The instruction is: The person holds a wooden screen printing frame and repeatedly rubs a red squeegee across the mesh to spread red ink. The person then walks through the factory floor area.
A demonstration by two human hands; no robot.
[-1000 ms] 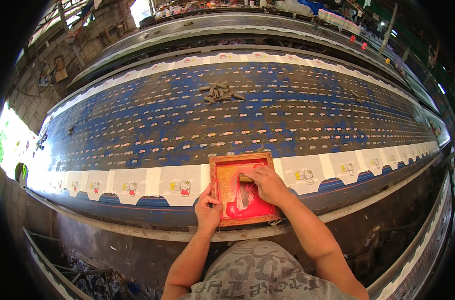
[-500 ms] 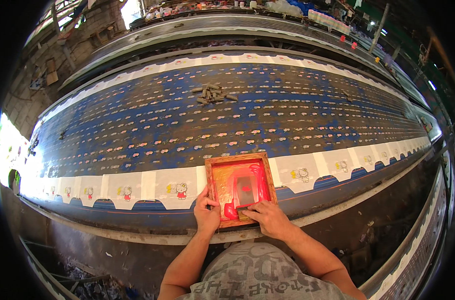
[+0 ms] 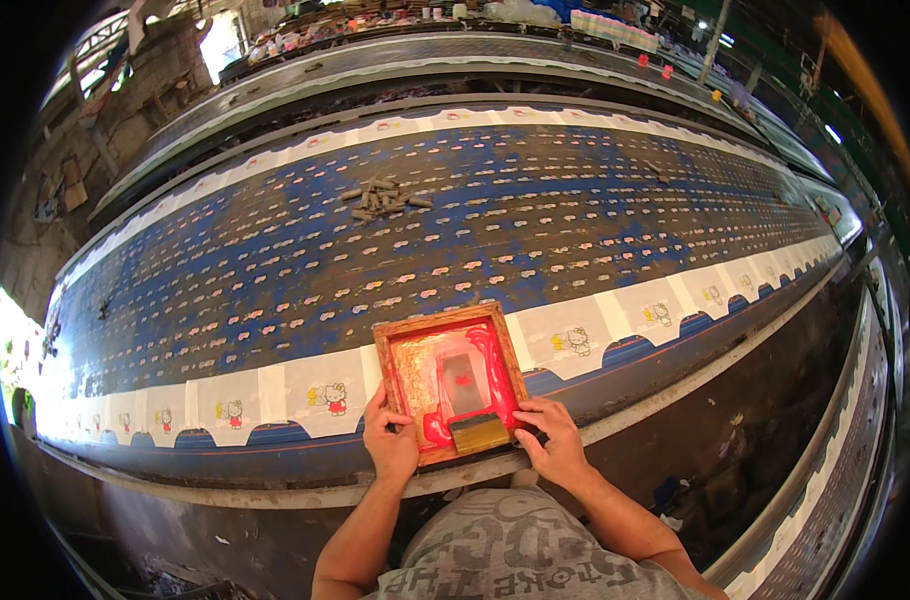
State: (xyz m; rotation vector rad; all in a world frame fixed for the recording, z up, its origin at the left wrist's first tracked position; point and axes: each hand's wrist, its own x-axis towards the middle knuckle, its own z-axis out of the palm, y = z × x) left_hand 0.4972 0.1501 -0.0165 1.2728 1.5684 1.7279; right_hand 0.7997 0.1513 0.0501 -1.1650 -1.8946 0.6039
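Note:
A wooden-framed printing screen (image 3: 453,316) with red ink inside lies on a white fabric strip at the table's near edge. A yellowish squeegee (image 3: 483,436) rests in its lower part. My left hand (image 3: 390,440) is closed on the left side of the screen frame. My right hand (image 3: 557,440) grips the right side near the lower corner. Printed white cloth pieces (image 3: 233,395) with small cartoon cat figures run to both sides, those on the left showing red parts, those on the right without red.
The long dark blue-brown printing table (image 3: 275,260) holds a heap of short cylindrical pieces (image 3: 380,200) and another white strip (image 3: 445,120) along its far side. Parallel tables (image 3: 395,60) stand beyond, with containers and bundles. A long rail (image 3: 815,460) runs on the right, near a post (image 3: 720,30).
My right hand has let go of the squeegee, which now lies at the screen's lower edge, and has moved right onto the frame. The view has shifted, putting the screen further left.

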